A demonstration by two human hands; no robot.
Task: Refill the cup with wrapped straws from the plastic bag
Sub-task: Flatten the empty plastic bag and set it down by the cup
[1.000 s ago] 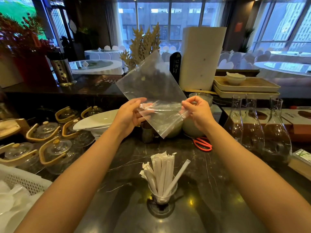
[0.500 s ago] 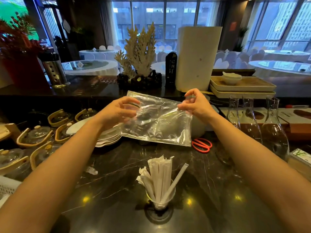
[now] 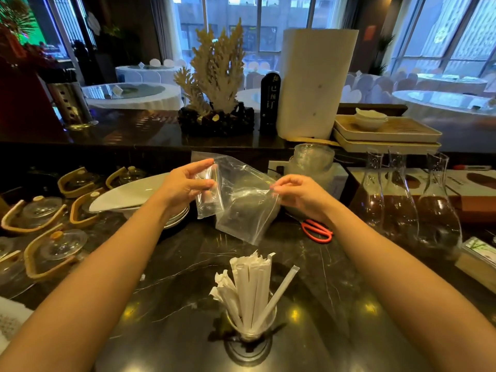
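Observation:
A clear plastic bag (image 3: 241, 205) hangs crumpled above the dark marble counter, and I see no straws inside it. My left hand (image 3: 185, 183) pinches its left edge, folded over. My right hand (image 3: 298, 191) pinches its right edge between thumb and fingers. Nearer to me, a small glass cup (image 3: 249, 331) stands on the counter, packed with white paper-wrapped straws (image 3: 249, 288); one straw leans out to the right.
Red-handled scissors (image 3: 316, 230) lie right of the bag. Three glass carafes (image 3: 397, 200) stand at right. Stacked white plates (image 3: 134, 194) and glass lids with wooden handles (image 3: 53, 248) fill the left. A raised ledge behind carries a coral ornament (image 3: 217, 76) and trays (image 3: 386, 130).
The bag was held up flat a second ago, then stretched wide; now it hangs lower and crumpled, with my hands closer together and the left edge folded over.

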